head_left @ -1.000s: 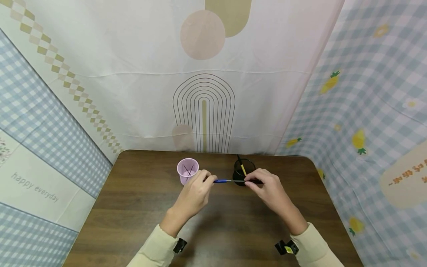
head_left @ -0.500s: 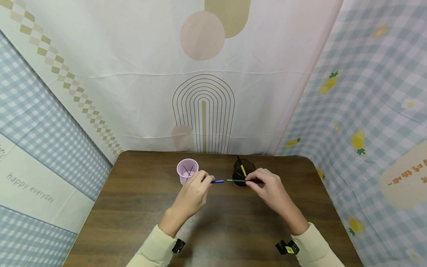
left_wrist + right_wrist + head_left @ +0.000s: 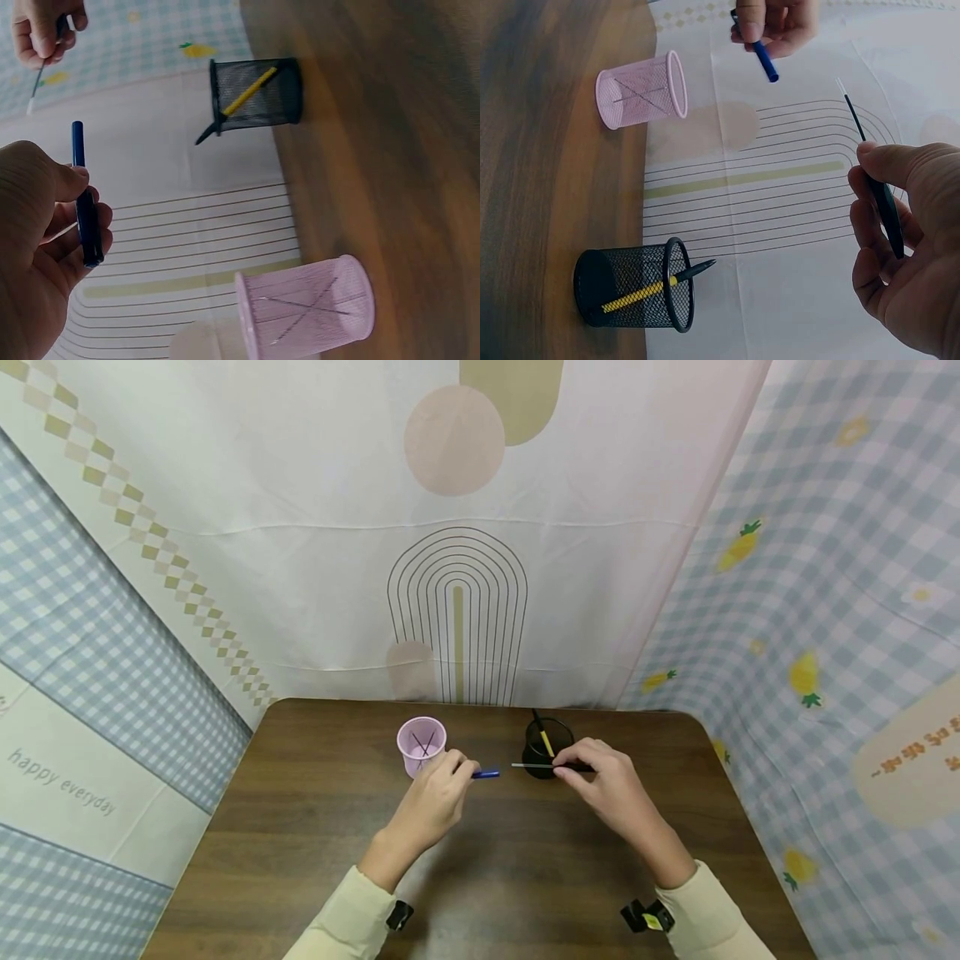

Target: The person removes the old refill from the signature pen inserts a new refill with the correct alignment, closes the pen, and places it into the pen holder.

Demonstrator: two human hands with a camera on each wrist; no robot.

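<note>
My left hand (image 3: 437, 793) grips the blue barrel (image 3: 79, 146) of a pen, its end pointing right in the head view. Thumb and fingers of my right hand (image 3: 606, 777) pinch the pen's black tapered front section (image 3: 885, 210). A thin refill (image 3: 854, 116) with a pale end sticks out of it towards the barrel, and a small gap parts the two. Behind the left hand is a pink mesh cup (image 3: 422, 735) holding two thin dark rods (image 3: 641, 95), crossed. A black mesh cup (image 3: 634, 287) stands behind the right fingers, with a yellow and black pen (image 3: 652, 291) leaning in it.
The brown wooden table (image 3: 480, 877) runs back to a white printed cloth (image 3: 337, 593) at its far edge. Blue checked cloths hang at the left and right sides. Both cups stand near the back edge.
The blue barrel has come off the pale end of the refill. My left hand has drawn it left and slightly towards me; my right hand has barely moved.
</note>
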